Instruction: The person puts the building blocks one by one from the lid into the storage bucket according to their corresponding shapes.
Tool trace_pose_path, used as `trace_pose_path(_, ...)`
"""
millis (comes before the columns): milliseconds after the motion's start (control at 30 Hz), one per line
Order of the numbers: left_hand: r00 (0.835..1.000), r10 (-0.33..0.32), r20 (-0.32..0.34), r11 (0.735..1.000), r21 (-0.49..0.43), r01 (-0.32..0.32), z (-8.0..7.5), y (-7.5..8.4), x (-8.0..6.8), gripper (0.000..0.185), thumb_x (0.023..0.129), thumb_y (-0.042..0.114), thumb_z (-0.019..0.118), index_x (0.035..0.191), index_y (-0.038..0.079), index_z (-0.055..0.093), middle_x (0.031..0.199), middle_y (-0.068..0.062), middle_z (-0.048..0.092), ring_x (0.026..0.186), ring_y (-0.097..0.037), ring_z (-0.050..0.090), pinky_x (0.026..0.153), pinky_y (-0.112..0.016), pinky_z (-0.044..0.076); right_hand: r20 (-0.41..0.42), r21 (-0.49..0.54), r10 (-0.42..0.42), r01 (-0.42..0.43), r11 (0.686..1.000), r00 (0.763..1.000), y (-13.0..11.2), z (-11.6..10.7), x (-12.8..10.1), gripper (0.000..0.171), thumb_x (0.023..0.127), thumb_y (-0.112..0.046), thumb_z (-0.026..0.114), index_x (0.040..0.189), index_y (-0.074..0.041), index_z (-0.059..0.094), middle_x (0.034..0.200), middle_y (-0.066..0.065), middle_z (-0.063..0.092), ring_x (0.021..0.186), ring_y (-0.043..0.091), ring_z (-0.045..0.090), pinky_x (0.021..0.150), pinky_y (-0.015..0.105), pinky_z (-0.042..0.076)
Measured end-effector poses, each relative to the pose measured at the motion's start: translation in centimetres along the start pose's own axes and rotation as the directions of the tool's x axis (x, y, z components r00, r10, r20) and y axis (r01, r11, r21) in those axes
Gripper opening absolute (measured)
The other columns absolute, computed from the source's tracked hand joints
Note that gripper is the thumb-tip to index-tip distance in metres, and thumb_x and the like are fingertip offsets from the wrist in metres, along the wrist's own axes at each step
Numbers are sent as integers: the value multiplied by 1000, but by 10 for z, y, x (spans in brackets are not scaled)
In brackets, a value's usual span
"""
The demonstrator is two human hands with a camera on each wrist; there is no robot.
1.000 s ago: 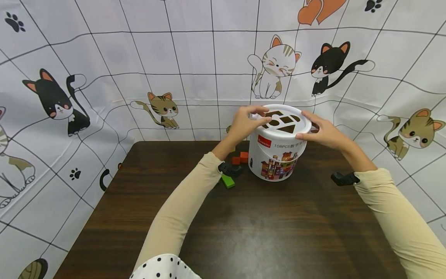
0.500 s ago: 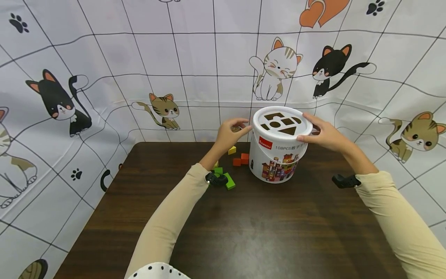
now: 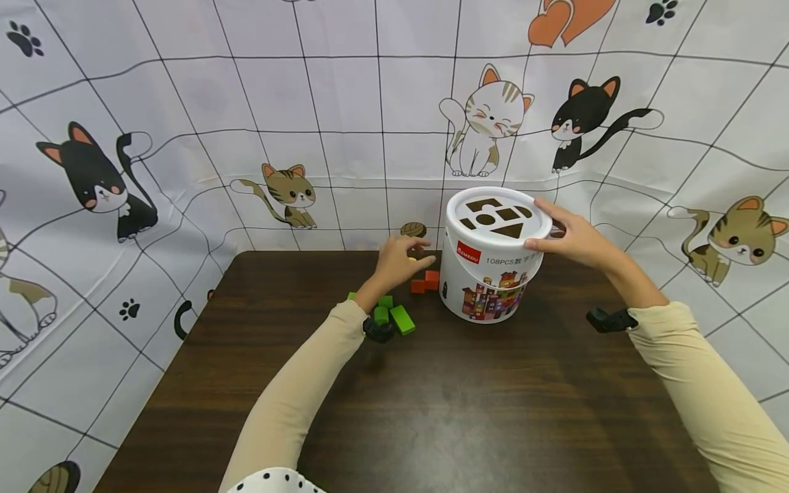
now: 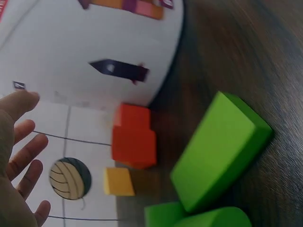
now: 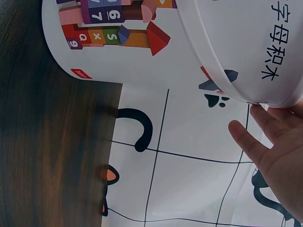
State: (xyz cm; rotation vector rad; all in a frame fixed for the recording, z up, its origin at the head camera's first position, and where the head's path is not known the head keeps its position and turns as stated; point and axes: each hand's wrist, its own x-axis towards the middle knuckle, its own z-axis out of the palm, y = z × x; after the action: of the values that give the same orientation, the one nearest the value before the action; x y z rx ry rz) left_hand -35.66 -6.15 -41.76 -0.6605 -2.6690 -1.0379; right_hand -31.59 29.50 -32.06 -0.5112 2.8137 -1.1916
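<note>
A white block bucket (image 3: 459, 281) with a shape-sorter lid (image 3: 477, 233) stands upright at the back of the table. My right hand (image 3: 576, 236) holds the right side of the lid's rim, thumb towards the front. In the right wrist view, fingertips (image 5: 258, 109) meet the rim from below. To the bucket's left, my left hand (image 3: 397, 263) reaches over the blocks, fingers loosely spread and holding nothing. Near it are red blocks (image 3: 425, 281), a yellow block (image 4: 118, 181), a green oblong block (image 3: 403, 319) and a green cylinder (image 3: 381, 315), partly overlapped by my wrist in the head view.
The dark wooden table (image 3: 468, 397) extends towards me. Behind it hangs a white cloth (image 3: 345, 103) printed with cats and grid lines, close to the bucket's back. A thin handle (image 3: 468, 270) droops across the bucket's front.
My left hand has left the lid, moving left and then down towards the blocks, which show more now. My right hand and the bucket stay in place.
</note>
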Motion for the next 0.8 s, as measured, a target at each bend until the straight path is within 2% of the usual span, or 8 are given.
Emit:
trace_pose_path(100, 998, -20, 55, 998, 67, 16, 5, -4, -2, 42, 92, 37, 75, 128, 16, 71, 123, -6, 71, 121, -28, 57, 106, -55, 38, -3, -5, 2, -2, 1000, 1000, 1, 0, 0, 98, 91, -29, 77, 165, -12, 16, 163, 22, 33, 134, 41, 53, 85, 5, 42)
trace_pose_path(233, 991, -62, 116, 993, 107, 50, 12, -7, -3, 47, 91, 37, 77, 132, 16, 69, 134, -7, 65, 130, -30, 48, 108, -55, 34, 0, -5, 1, -1, 1000, 1000, 2, 0, 1, 98, 91, -29, 77, 165, -12, 15, 164, 22, 32, 135, 41, 52, 85, 4, 42)
trace_pose_path(333, 987, -86, 139, 989, 128, 68, 16, -8, -2, 49, 90, 36, 78, 133, 17, 68, 135, -7, 62, 132, -31, 45, 107, -54, 34, -1, 0, -1, 1, 1000, 1000, 1, 0, 1, 98, 91, -28, 78, 165, -12, 15, 164, 22, 32, 134, 41, 53, 85, 5, 42)
trace_pose_path(567, 981, -102, 163, 974, 217, 65, 25, -8, 0, 51, 87, 36, 81, 134, 19, 67, 136, -3, 63, 130, -31, 44, 105, -52, 34, 6, 0, 1, -1, 1000, 1000, -1, 0, 0, 98, 90, -26, 78, 164, -12, 16, 164, 22, 31, 136, 39, 53, 89, 8, 43)
trace_pose_path(767, 978, -100, 182, 969, 240, 54, 29, -8, 2, 52, 87, 35, 81, 135, 20, 67, 138, -3, 62, 129, -30, 43, 105, -50, 32, 4, -9, 7, -7, 1000, 1000, 1, 0, 2, 98, 91, -27, 78, 165, -12, 15, 165, 21, 29, 136, 38, 52, 103, 31, 47)
trace_pose_path(800, 977, -97, 189, 968, 248, 48, 30, -8, 3, 52, 87, 34, 81, 135, 19, 66, 138, -3, 61, 128, -29, 44, 105, -50, 32, 2, -11, 8, -8, 1000, 1000, 2, -1, 2, 98, 91, -26, 78, 165, -12, 15, 165, 20, 30, 136, 38, 53, 104, 31, 47)
